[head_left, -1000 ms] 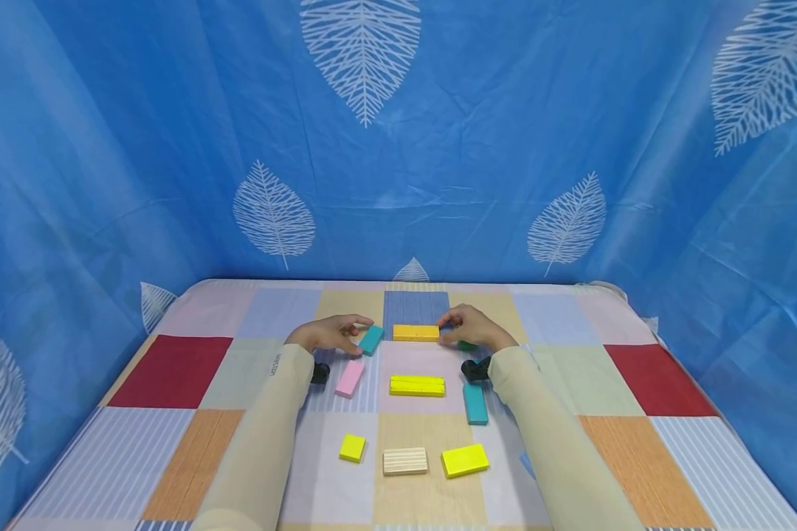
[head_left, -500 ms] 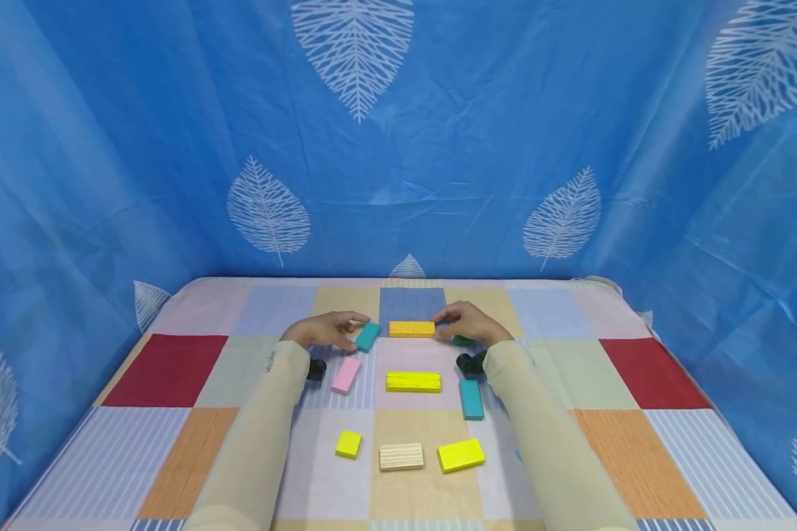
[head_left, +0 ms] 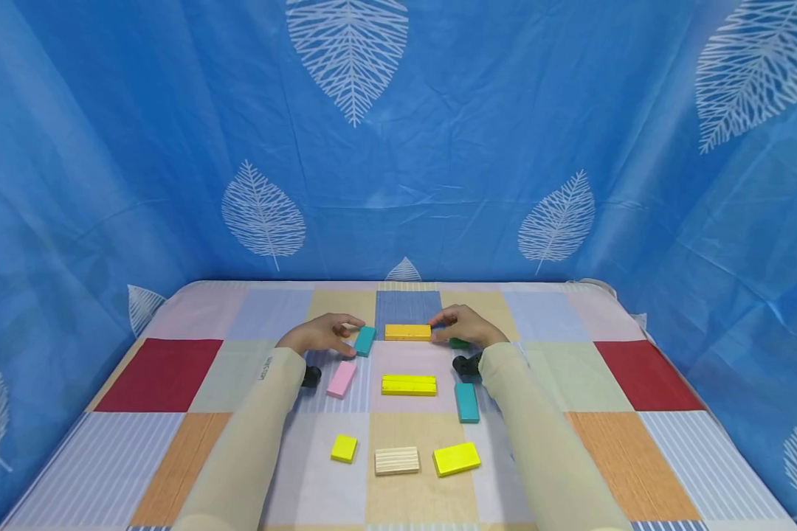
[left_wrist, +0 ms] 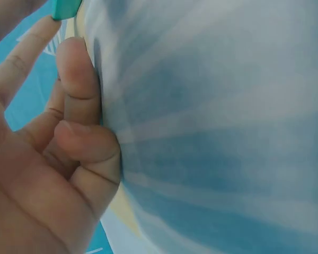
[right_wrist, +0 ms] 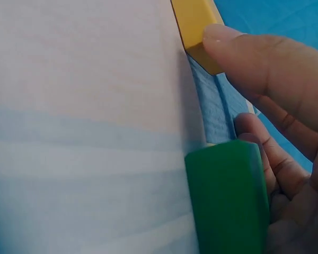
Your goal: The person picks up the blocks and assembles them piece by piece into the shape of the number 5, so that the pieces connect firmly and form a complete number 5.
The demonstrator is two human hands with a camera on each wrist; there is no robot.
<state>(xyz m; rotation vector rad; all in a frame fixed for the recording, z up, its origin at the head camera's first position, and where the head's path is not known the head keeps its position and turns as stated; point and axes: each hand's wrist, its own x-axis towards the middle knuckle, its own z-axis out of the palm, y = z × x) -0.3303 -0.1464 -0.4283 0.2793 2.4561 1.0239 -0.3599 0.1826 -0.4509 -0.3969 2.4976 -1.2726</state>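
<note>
In the head view, my left hand (head_left: 319,334) holds a teal block (head_left: 364,341) at its left side, thumb at the near corner and index finger at the far one. The left wrist view shows only a corner of that teal block (left_wrist: 66,8), at the fingertips; the other fingers are bent against the cloth. My right hand (head_left: 466,327) pinches the right end of an orange-yellow block (head_left: 408,332). In the right wrist view the thumb presses on the end of this orange-yellow block (right_wrist: 193,24). A green block (right_wrist: 226,198) lies under the right palm, mostly hidden in the head view.
Nearer me lie a pink block (head_left: 342,379), a grooved yellow block (head_left: 408,385), another teal block (head_left: 467,403), a small yellow square (head_left: 344,448), a ridged wood-coloured block (head_left: 396,461) and a yellow block (head_left: 456,459). A blue curtain (head_left: 398,184) surrounds the patchwork-covered table (head_left: 159,376).
Both hands keep their places at the teal and orange-yellow blocks. The whole head view has shifted slightly, so everything appears a little further left.
</note>
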